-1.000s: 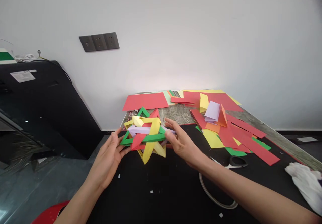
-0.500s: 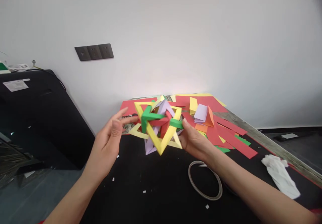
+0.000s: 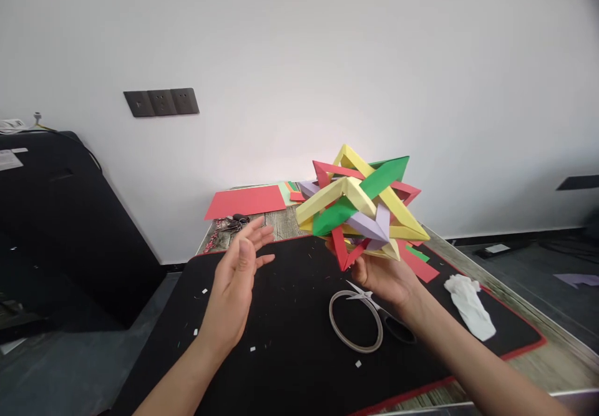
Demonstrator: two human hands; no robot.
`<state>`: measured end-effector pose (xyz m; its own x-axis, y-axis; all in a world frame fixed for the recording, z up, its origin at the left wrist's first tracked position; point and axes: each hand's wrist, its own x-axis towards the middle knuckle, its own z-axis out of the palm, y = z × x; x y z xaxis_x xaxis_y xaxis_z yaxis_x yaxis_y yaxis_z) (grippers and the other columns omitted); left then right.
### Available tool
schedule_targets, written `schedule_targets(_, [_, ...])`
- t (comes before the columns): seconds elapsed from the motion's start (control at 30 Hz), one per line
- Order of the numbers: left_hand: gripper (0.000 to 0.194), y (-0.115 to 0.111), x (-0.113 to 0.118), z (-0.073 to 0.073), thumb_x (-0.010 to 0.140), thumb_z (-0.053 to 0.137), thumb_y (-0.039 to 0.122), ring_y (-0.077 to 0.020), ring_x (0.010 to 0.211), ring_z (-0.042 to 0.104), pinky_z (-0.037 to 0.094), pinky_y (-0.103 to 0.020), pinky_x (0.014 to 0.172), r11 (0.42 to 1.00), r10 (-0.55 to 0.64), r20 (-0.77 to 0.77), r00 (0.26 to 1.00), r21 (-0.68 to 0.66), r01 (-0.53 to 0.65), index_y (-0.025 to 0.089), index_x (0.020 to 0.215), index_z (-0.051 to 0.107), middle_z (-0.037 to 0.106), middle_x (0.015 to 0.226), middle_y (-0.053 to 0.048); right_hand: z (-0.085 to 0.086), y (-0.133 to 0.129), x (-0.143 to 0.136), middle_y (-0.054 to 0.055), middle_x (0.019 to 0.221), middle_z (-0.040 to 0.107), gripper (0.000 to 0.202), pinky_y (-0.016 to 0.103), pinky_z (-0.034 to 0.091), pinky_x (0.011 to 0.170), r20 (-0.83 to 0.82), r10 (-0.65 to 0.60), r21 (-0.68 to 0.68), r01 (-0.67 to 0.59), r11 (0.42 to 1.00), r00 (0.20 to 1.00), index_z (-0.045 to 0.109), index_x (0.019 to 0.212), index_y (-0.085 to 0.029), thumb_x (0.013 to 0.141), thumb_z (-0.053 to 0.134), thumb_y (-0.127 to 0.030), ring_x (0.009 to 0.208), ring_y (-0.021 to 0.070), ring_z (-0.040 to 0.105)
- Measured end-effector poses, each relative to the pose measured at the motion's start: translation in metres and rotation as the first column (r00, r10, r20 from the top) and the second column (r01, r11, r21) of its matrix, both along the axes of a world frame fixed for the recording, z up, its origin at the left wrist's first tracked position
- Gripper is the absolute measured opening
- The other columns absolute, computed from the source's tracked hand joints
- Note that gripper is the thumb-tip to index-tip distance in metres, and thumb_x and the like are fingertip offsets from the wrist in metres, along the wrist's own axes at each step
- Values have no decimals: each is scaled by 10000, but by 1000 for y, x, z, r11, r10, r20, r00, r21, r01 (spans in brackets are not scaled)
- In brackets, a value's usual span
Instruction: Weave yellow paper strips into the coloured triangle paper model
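A folded-paper star model (image 3: 378,229) of interlocked yellow, green, red, purple and cream frames is raised above the black mat. My right hand (image 3: 381,277) supports it from below, and the model hides part of its fingers. To the left, my left hand (image 3: 238,279) is held apart from the model with its fingers spread, touching nothing. On the mat below my right hand lie a roll of tape (image 3: 333,316) and a pair of scissors (image 3: 390,322), the blades crossing over the ring.
Red paper sheets (image 3: 248,202) lie at the back left of the wooden table. A crumpled white tissue (image 3: 469,305) rests at the mat's right side. Small white scraps (image 3: 358,363) dot the black mat (image 3: 281,378). A dark cabinet (image 3: 51,235) stands at the left.
The paper star has moved right and nearer, and shows a different side. My left hand is now farther from it. The scissors have come into clear view.
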<state>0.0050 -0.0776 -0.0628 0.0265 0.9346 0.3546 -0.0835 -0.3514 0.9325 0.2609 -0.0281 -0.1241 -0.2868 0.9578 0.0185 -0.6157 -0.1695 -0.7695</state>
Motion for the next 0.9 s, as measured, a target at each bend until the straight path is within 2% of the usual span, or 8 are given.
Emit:
schedule_targets(0.13, [568,7,2,-12,904,435,631,-295,1255,509,493,-436,943,997,-31,10,999,-72,31,243,1310,518,545,1351,-118,-8,3,8,65,1131,702,411,251,574,622,56,-3,26,1,1000,998,658,1024,-255,930,408,-568,972,176,687])
schedule_targets(0.27, [567,11,7,-20,910,459,598,-314,1167,568,558,-432,820,977,-81,40,996,-195,88,201,1312,497,528,1330,-169,-12,10,10,72,1115,707,343,272,574,592,111,-27,70,19,997,993,657,969,-239,921,452,-509,932,183,700])
schedule_targets(0.4, [617,-4,12,-9,896,491,595,-342,1037,634,606,-480,688,922,-137,115,984,-347,169,148,1319,460,518,1292,-253,-7,15,8,56,1038,736,396,316,596,627,131,-60,120,44,992,990,666,971,-260,881,496,-606,862,197,716])
schedule_targets(0.5, [780,-15,10,4,821,573,642,-389,1078,616,612,-523,693,851,-189,252,949,-440,287,163,1399,361,459,1358,-290,-4,15,3,73,931,757,541,359,606,673,136,-59,142,40,989,989,691,931,-241,817,488,-730,824,235,725])
schedule_targets(0.6, [878,-17,5,9,775,623,653,-429,1161,562,604,-555,732,816,-259,300,918,-441,374,164,1434,310,424,1401,-292,-6,14,-3,112,962,756,611,437,594,763,153,-38,167,12,986,987,696,1005,-216,790,501,-754,898,295,719])
schedule_targets(0.73, [693,-11,4,4,798,688,523,-404,1251,494,592,-490,791,816,-377,207,903,-386,429,196,1360,448,502,1363,-219,-12,13,-10,93,1146,718,632,485,529,922,162,-51,235,11,972,985,651,1169,-257,763,567,-734,1070,313,667])
schedule_targets(0.8, [640,-9,5,-1,773,746,453,-393,1243,502,588,-465,799,830,-375,169,911,-377,412,202,1311,508,524,1342,-192,-12,13,-12,84,1217,689,654,475,493,981,169,-69,282,19,959,983,644,1198,-264,734,613,-723,1137,315,630])
schedule_targets(0.9, [736,-6,8,-8,687,835,385,-387,1202,539,594,-435,778,866,-322,183,929,-340,367,262,1330,499,476,1413,-153,-10,14,-11,89,1206,692,661,453,465,1016,191,-78,343,8,939,979,672,1170,-242,695,671,-702,1161,326,609])
